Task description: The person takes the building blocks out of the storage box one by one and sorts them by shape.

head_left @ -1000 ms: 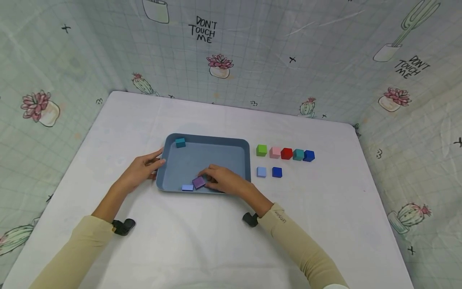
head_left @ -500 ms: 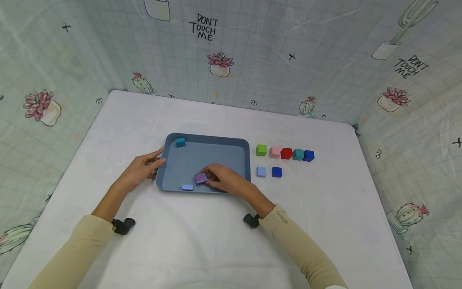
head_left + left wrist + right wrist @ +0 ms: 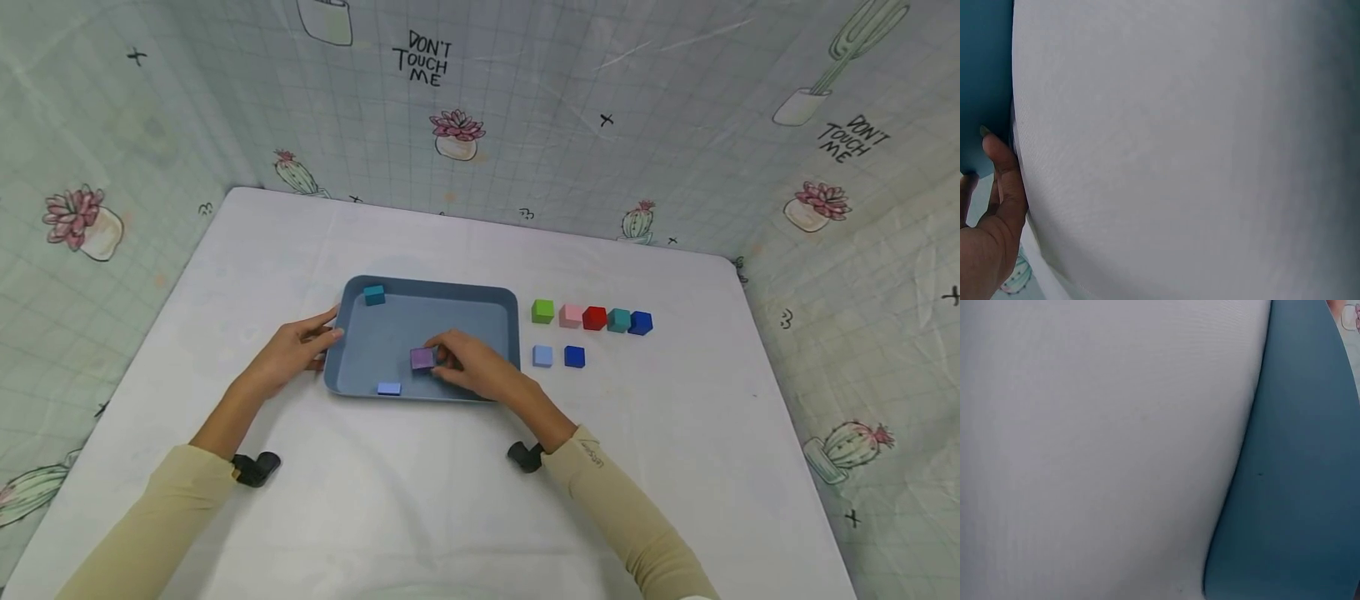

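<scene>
In the head view my right hand (image 3: pixel 478 367) pinches a purple block (image 3: pixel 422 359) over the front half of a blue-grey tray (image 3: pixel 457 318). My left hand (image 3: pixel 288 357) grips the tray's left side, its thumb at the rim. The left wrist view shows the same left hand (image 3: pixel 999 212) against the tray's edge. Inside the tray, a teal block (image 3: pixel 374 295) sits in the back left corner, and a light blue block (image 3: pixel 389 389) lies along the front wall. The right wrist view shows the tray (image 3: pixel 1297 456) and white cloth, but the purple block is not visible there.
Right of the tray stands a row of green (image 3: pixel 543 312), pink (image 3: pixel 570 316), red (image 3: pixel 595 318), teal (image 3: pixel 618 320) and dark blue (image 3: pixel 641 323) cubes. Nearer are a light blue cube (image 3: pixel 542 356) and a dark blue cube (image 3: pixel 574 357). Printed cloth walls surround the white table (image 3: pixel 420 508).
My right hand has moved the purple block away from the tray's front wall, back and slightly right, turning it straighter. The left hand and the other blocks stay where they were.
</scene>
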### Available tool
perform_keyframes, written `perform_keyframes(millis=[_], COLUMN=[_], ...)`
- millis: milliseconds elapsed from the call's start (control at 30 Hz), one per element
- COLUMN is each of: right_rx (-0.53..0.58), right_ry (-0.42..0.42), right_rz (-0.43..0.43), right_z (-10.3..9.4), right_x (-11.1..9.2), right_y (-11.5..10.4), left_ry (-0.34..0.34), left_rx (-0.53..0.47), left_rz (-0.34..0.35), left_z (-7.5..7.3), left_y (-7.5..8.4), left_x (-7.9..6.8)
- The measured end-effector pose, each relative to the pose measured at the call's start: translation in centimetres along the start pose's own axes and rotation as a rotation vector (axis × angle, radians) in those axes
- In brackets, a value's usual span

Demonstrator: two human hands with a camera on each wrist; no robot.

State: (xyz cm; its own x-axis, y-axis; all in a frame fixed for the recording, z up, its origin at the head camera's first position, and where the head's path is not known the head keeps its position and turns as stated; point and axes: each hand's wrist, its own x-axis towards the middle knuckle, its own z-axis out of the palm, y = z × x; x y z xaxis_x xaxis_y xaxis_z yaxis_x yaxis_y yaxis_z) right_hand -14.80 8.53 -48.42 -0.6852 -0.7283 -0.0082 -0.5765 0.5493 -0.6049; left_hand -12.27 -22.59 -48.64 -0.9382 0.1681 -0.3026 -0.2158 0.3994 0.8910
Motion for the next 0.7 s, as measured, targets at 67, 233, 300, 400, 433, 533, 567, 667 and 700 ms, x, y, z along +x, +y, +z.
perform_keyframes(millis=[67,233,300,400,433,533,567,667,700], right_rx=[0.004,0.025,0.034,0.029,0.026,0.011,0.010,0.018,0.017], right_ry=[0.016,0.044,0.052,0.069,0.076,0.097,0.103,0.117,0.119], right_rz=[-0.002,-0.004,-0.004,-0.009,-0.012,-0.017,-0.015,-0.017,-0.018], right_z=[-0.2,-0.7,-0.9,-1.0,-1.1,-1.3,-1.3,-1.4,-1.4], right_x=[-0.1,-0.5,-0.7,-1.0,-1.1,-1.4,-1.5,-1.8,-1.8], right_y=[0.1,0.2,0.3,0.5,0.6,0.8,0.8,1.0,1.0], left_ry=[-0.001,-0.001,-0.003,-0.005,-0.003,-0.001,0.000,0.002,0.003], left_rx=[0.001,-0.001,0.001,0.006,0.008,0.012,0.012,0.015,0.016], left_rz=[0.001,-0.002,-0.002,0.001,0.002,0.007,0.009,0.015,0.017], left_z=[0.0,0.1,0.1,0.2,0.2,0.1,0.1,0.1,0.1], left_y=[0.0,-0.1,-0.1,-0.1,-0.1,0.0,0.1,0.1,0.1], left_x=[0.1,0.2,0.2,0.1,0.1,0.1,0.0,0.0,0.0])
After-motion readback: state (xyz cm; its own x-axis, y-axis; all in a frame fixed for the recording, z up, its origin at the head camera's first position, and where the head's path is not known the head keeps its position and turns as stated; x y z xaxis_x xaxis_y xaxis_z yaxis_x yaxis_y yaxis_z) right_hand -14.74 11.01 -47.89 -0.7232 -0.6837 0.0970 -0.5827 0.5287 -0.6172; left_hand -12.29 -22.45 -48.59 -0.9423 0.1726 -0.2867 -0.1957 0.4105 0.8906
